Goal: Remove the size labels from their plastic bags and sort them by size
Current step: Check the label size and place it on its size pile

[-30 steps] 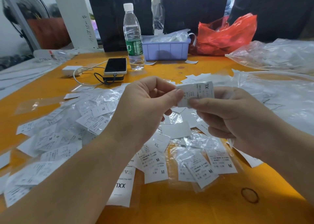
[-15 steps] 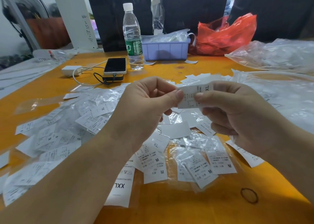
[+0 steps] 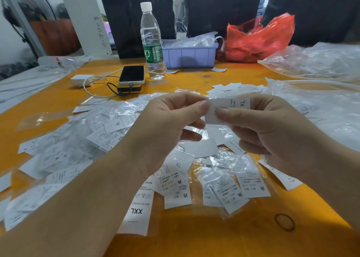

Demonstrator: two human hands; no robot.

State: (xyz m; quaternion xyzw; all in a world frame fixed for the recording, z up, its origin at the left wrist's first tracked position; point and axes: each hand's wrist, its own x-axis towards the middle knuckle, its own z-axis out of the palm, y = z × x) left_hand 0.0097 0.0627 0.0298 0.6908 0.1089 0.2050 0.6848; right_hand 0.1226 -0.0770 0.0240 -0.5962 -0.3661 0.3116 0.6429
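Head view: only camera; it looks down over an orange table (image 3: pixel 58 101).
Left hand (image 3: pixel 165 132): thumb and forefinger pinch the left end of the XL label (image 3: pixel 229 106), other fingers curled below.
Right hand (image 3: pixel 272 132): thumb pressed on the label's lower edge, fingers curled behind its right end, by the "XL" print.
XL label: held above the table between both hands, long axis left to right; whether a bag still covers it cannot be told.
Key relation: both hands equally near, one at each end, so a pull apart would run along the long axis.
Pile (image 3: pixel 93 140): bagged and loose labels spread beneath the hands, with M (image 3: pixel 251 177), XXL (image 3: pixel 136 212) and XS readable.
Step, judged: stripping one label; sorting barely begun.
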